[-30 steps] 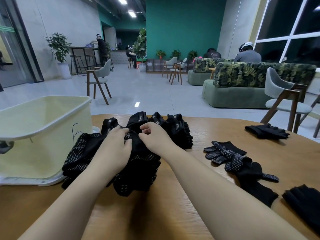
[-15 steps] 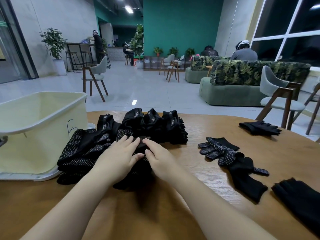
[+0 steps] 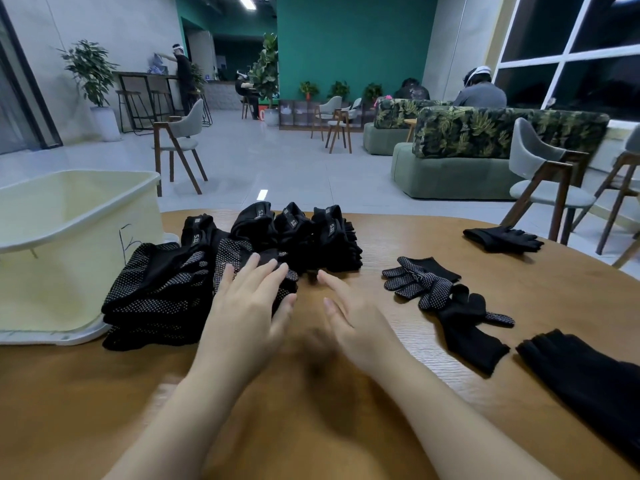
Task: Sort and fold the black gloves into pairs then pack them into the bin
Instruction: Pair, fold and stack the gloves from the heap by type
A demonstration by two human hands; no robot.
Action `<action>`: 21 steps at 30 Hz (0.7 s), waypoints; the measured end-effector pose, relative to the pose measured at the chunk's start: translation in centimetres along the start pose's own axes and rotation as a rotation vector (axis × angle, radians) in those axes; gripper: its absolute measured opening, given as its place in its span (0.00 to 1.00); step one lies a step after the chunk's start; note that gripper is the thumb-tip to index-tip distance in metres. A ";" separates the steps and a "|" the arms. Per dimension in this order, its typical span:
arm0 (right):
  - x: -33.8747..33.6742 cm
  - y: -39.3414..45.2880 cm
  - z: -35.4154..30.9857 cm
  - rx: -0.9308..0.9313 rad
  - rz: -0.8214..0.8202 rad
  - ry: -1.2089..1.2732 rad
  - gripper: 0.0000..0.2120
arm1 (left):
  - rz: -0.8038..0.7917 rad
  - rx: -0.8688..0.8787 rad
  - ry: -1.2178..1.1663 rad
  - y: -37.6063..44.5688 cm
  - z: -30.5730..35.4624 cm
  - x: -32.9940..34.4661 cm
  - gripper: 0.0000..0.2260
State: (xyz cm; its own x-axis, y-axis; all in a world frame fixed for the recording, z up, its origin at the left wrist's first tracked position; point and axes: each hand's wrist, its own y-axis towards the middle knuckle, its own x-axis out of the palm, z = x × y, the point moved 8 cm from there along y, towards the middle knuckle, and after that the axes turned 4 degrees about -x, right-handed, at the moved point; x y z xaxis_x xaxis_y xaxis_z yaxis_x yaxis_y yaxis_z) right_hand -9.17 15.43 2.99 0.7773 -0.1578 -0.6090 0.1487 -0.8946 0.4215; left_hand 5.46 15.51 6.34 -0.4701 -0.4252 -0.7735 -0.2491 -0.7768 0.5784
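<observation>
Fingers straight and holding nothing, the left hand (image 3: pixel 247 308) rests on the folded glove stacks (image 3: pixel 214 271) while the right hand (image 3: pixel 349 315) hovers just beside them. Likely next: pairing the loose gloves (image 3: pixel 446 299) to the right, the bin (image 3: pixel 69 237) awaiting beyond.

A teal wall (image 3: pixel 346 43) closes a pale tiled floor (image 3: pixel 277 168). Leaf-print sofas (image 3: pixel 485 140) sit right beside dark windows (image 3: pixel 571 53); grey wooden chairs (image 3: pixel 180 140), potted plants (image 3: pixel 91 71) and ceiling lights (image 3: pixel 246 1) fill the rest.
</observation>
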 end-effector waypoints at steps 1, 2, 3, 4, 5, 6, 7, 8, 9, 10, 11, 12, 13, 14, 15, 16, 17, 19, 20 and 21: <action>-0.8 -0.7 0.2 -0.005 0.015 -0.027 0.21 | 0.026 0.019 -0.045 -0.5 0.7 0.1 0.24; -1.7 -1.4 0.5 -0.009 0.035 -0.065 0.20 | 0.037 0.045 -0.093 -1.0 1.5 0.4 0.22; -2.6 -2.2 0.9 -0.014 0.058 -0.108 0.19 | 0.030 0.078 -0.136 -1.4 2.4 0.8 0.21; -3.7 -3.0 1.4 -0.015 0.086 -0.156 0.17 | 0.016 0.117 -0.169 -1.8 3.3 1.4 0.20; -4.8 -3.8 2.1 -0.011 0.110 -0.213 0.16 | -0.013 0.152 -0.197 -2.3 4.1 2.2 0.20; -5.9 -4.7 2.8 -0.007 0.135 -0.275 0.15 | -0.049 0.178 -0.223 -2.7 4.8 3.0 0.20; -7.0 -5.6 3.6 0.009 0.160 -0.325 0.12 | -0.086 0.192 -0.249 -3.0 5.3 3.8 0.20; -8.1 -6.4 4.3 0.044 0.181 -0.359 0.10 | -0.118 0.196 -0.271 -3.3 5.5 4.6 0.20; -9.3 -7.2 5.0 0.092 0.204 -0.381 0.09 | -0.145 0.190 -0.288 -3.5 5.6 5.2 0.21; -10.3 -8.0 5.6 0.141 0.231 -0.401 0.09 | -0.169 0.176 -0.306 -3.7 5.5 5.8 0.22; -11.3 -8.8 6.0 0.188 0.259 -0.428 0.09 | -0.198 0.152 -0.328 -3.8 5.3 6.2 0.23; -12.0 -9.4 6.6 0.241 0.276 -0.463 0.09 | -0.230 0.124 -0.349 -3.8 5.2 6.6 0.25; -12.4 -9.9 7.2 0.304 0.278 -0.497 0.10 | -0.265 0.099 -0.360 -3.9 5.1 6.9 0.28; -12.6 -10.3 7.7 0.384 0.267 -0.525 0.13 | -0.296 0.085 -0.356 -4.0 5.0 7.2 0.30; -12.6 -10.6 8.3 0.465 0.246 -0.542 0.17 | -0.319 0.080 -0.343 -4.1 5.0 7.4 0.31; -12.6 -10.7 8.5 0.523 0.225 -0.557 0.19 | -0.339 0.082 -0.329 -4.2 5.1 7.5 0.32; -12.4 -10.8 8.6 0.550 0.209 -0.580 0.20 | -0.359 0.091 -0.311 -4.3 5.3 7.6 0.32; -12.2 -10.5 8.0 0.534 0.186 -0.655 0.17 | -0.395 0.118 -0.273 -4.5 5.6 7.8 0.31; -12.0 -10.4 7.5 0.503 0.186 -0.690 0.15 | -0.400 0.131 -0.269 -4.6 5.7 7.8 0.32; -11.7 -10.2 7.0 0.467 0.192 -0.698 0.14 | -0.404 0.141 -0.273 -4.6 5.8 7.7 0.33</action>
State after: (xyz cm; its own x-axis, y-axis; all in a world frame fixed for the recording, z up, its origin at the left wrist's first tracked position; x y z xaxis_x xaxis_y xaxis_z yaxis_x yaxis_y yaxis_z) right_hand -24.06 23.53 1.12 0.1870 -0.4083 -0.8935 -0.3326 -0.8821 0.3335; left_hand -1.92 18.52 -0.83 -0.5121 0.0477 -0.8576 -0.5597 -0.7759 0.2910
